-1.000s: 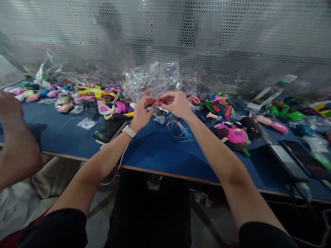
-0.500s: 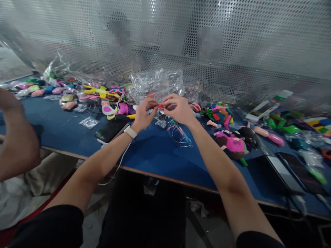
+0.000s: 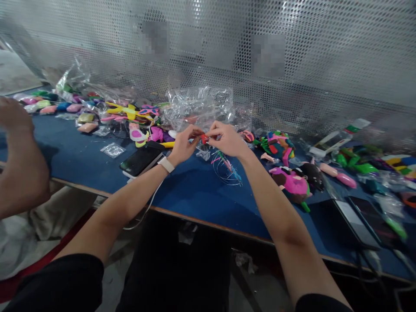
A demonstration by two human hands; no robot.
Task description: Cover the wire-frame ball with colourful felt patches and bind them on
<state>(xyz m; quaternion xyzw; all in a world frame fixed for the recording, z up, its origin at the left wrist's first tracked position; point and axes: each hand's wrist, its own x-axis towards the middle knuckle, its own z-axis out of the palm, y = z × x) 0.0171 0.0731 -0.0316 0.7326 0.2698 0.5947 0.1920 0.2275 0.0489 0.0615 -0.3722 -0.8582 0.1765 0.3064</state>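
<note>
Between my two hands is a small red piece of modelling clay, raised above the table. The fingertips of my left hand pinch it from the left. On its other side, my right hand grips it between thumb and fingers. Much of the piece is hidden by the fingers. Under and behind the hands lies clear plastic wrapping. A loose coil of thin clear strands with pink and blue parts rests just below my right hand.
A phone lies left of my left wrist. Coloured clay figures, such as a yellow one and a pink one, crowd the blue table. More phones sit at right. Another person's arm reaches in at left.
The red piece has turned between my fingertips and now shows more upright. Both hands keep their pinch on it. The whole view has shifted slightly.
</note>
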